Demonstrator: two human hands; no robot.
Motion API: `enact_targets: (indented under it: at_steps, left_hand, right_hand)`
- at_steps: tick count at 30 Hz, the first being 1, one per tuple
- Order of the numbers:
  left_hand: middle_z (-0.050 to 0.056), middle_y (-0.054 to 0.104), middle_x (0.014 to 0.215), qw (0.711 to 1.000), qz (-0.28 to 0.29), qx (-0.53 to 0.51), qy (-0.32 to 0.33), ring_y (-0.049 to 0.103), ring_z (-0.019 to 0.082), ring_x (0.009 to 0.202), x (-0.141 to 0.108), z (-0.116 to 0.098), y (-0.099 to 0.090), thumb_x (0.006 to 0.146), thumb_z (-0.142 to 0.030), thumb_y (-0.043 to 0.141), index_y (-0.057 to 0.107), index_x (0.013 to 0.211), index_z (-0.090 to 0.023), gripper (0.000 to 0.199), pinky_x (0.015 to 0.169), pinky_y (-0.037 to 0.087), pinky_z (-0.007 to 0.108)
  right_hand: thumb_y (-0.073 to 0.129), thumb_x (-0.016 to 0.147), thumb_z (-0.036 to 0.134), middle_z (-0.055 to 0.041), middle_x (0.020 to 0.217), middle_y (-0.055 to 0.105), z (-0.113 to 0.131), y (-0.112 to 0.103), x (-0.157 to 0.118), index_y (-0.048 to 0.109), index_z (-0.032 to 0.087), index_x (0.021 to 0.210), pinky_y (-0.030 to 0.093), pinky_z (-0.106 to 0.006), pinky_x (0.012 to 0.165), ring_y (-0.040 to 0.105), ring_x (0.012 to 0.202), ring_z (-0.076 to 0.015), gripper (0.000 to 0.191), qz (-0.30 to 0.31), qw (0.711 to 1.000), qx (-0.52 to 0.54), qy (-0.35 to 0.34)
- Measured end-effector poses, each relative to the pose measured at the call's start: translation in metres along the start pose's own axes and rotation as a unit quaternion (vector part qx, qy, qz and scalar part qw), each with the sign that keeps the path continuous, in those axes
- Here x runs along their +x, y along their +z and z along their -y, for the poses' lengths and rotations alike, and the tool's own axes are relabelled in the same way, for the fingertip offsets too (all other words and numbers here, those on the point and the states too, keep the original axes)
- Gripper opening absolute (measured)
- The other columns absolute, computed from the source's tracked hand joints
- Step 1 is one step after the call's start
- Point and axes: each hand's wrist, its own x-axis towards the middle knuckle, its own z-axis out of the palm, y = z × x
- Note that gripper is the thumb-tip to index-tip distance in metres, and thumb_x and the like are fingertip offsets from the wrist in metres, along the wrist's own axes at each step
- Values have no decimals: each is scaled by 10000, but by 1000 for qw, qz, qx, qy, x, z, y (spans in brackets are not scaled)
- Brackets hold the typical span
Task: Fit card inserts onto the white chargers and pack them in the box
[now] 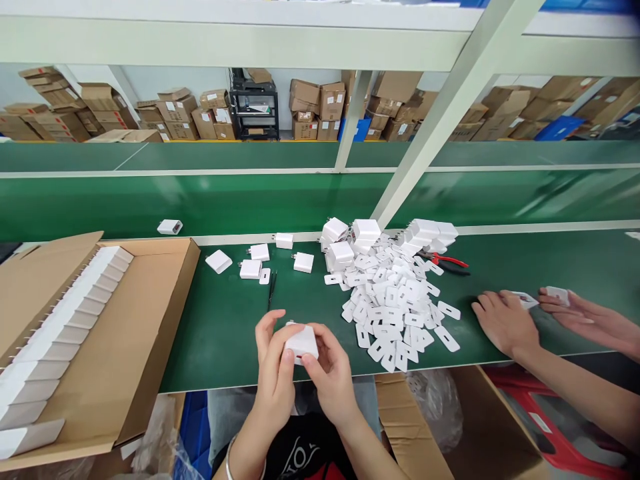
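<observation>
Over the near edge of the green table [220,347], a white plug charger [303,343] is held between both hands. My left hand [274,370] grips its left side with thumb and fingers, the index finger raised. The fingers of my right hand [333,380] close on its right side, thumb at the lower front. Beyond my hands lie black tweezers [271,288] beside a small white cover plate [265,276]. Several white chargers [251,269] are scattered behind these. To the right spreads a heap of slotted white cover plates [395,313], with more chargers [367,231] at its back.
An open cardboard box [160,300] at left holds a row of chargers [70,333]. One charger [170,227] sits on the green belt [250,200]. Red-handled pliers [447,260] lie behind the heap. A co-worker's hands [507,323] are at right. A slanted white post [430,140] crosses the view.
</observation>
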Motion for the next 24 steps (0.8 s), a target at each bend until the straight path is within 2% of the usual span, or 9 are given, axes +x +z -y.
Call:
enact_targets:
  at_steps: [2,4,8,11,13,16,19,22,24]
  left_hand:
    - [112,440,1422,998,54,11,-4,501,290,1314,1,0,-9,1093,-524,373,626,1393,-348,430,1005,525,430]
    - [111,476,1325,997,69,-4,17,539,277,1223,1,0,-13,1080,-575,371,622,1407,-358,465,951,547,413]
    - [84,478,1233,998,5,-26,62,546,229,1127,-6,-2,-4,1091,-495,417,722,1178,-331,357,877,550,339]
    - [81,474,1192,997,-55,-29,42,554,198,1052,-11,-5,7,1094,-440,443,726,1095,-287,322,800,543,290]
    - [82,474,1167,996,-79,-28,26,566,185,993,-13,-6,12,1089,-415,464,729,1058,-261,308,741,535,270]
    - [89,489,1131,996,-80,-31,8,580,184,950,-12,-4,14,1081,-393,482,741,999,-230,317,697,530,266]
    - [81,502,1074,995,-80,-49,20,573,185,941,-8,0,13,1078,-389,489,754,968,-235,327,701,534,264]
    - [78,490,1060,995,-79,-48,27,563,184,932,-5,4,11,1068,-418,512,774,979,-245,326,701,538,262]
    - [87,480,1087,997,-63,-41,4,561,192,941,-5,6,10,1069,-471,490,785,1018,-245,375,699,546,272]
  right_hand:
    - [731,923,413,-73,1092,639,4,-9,2,653,226,1201,559,-347,881,640,994,-220,344,14,998,-44,-45]
    - [748,903,382,-75,1122,620,8,-14,2,652,241,1226,540,-358,907,616,1040,-233,366,39,993,-84,-72]
    - [721,925,486,-85,1168,592,8,-6,-3,635,251,1273,539,-384,940,614,1093,-255,428,39,995,-67,-66]
    - [694,932,588,-71,1108,582,4,5,-5,659,236,1196,555,-339,841,635,996,-230,440,9,999,-18,-42]
    - [686,943,581,-60,1056,580,1,9,-5,672,225,1129,547,-318,794,632,931,-210,401,-7,999,-3,-33]
    - [696,946,538,-54,1032,581,-3,10,-5,677,221,1109,535,-315,801,615,924,-204,356,-21,999,-6,-34]
    - [703,941,531,-52,1030,581,-8,9,-5,673,225,1120,528,-316,809,608,933,-206,357,-29,999,-15,-37]
    - [662,963,575,-60,1047,592,-11,7,-4,659,222,1141,539,-327,821,622,939,-213,396,-20,999,-13,-27]
    - [637,980,584,-62,1056,604,-13,5,-2,660,223,1144,544,-328,838,637,954,-214,397,-8,1000,-6,-24]
